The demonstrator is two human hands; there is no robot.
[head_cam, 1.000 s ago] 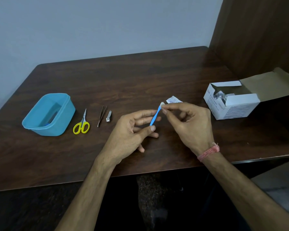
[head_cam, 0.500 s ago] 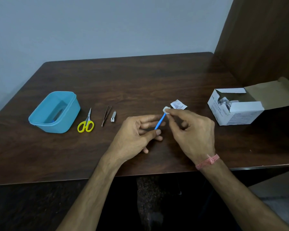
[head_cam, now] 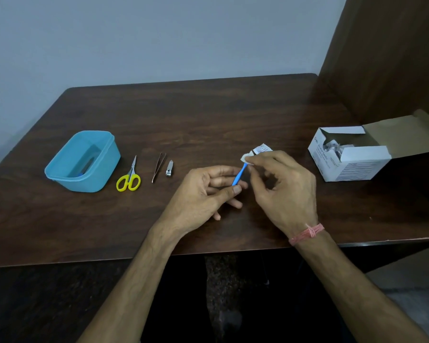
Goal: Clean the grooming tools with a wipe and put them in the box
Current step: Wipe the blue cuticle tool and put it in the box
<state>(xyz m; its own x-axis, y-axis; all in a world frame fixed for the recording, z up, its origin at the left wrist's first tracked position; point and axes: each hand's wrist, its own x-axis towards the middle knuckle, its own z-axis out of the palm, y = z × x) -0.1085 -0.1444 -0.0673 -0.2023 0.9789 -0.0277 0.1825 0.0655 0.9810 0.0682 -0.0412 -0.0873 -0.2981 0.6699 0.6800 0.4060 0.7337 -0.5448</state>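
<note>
My left hand [head_cam: 203, 194] pinches the lower end of a thin blue grooming tool [head_cam: 239, 174] above the table's middle. My right hand [head_cam: 280, 189] pinches a small white wipe [head_cam: 245, 158] around the tool's upper tip. To the left, in a row on the table, lie yellow-handled scissors [head_cam: 129, 178], tweezers [head_cam: 158, 167] and a small metal nail clipper [head_cam: 169, 168]. The open blue plastic box [head_cam: 60, 167] stands at the far left with something dark blue inside it.
A torn wipe sachet [head_cam: 262, 148] lies just behind my right hand. An open white cardboard carton [head_cam: 349, 164] of sachets sits at the right, its flap toward a brown wooden panel [head_cam: 394, 58]. The dark wooden table's [head_cam: 208, 115] front edge runs under my forearms.
The camera has shifted, so everything sits slightly lower in view. My hands hold the same grip; the wipe has slid up to the blue tool's tip.
</note>
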